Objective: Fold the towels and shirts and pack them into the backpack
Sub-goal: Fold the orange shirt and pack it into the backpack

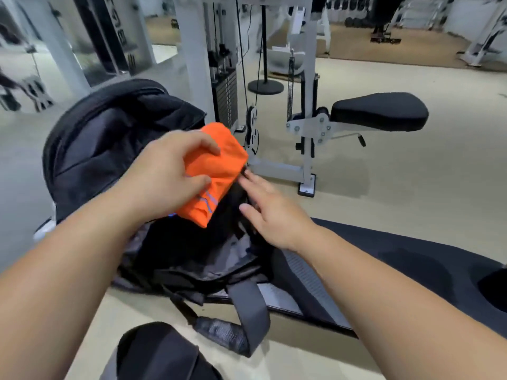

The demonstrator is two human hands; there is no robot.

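At the left lies a large black fabric backpack, its front flap thrown back towards the far side, so the main compartment stands wide open and dark inside. The left hand is above this opening. It grasps a folded orange cloth piece with thin grey-blue stripes near one edge; the thumb lies on top of the cloth and the fingers are curled around its side. The orange cloth is held in the air over the open compartment, tilted, with its lower corner close to the opening; whether it touches the backpack I cannot tell. Just to the right, the right hand is released, with straight fingers spread. Its fingertips reach the right rim of the opening, very near the orange cloth. A grey shoulder strap hangs down from the backpack in front. The backpack rests on a black padded bench that runs to the right. Behind, on the beige floor, stands a white metal gym machine with a black padded seat.
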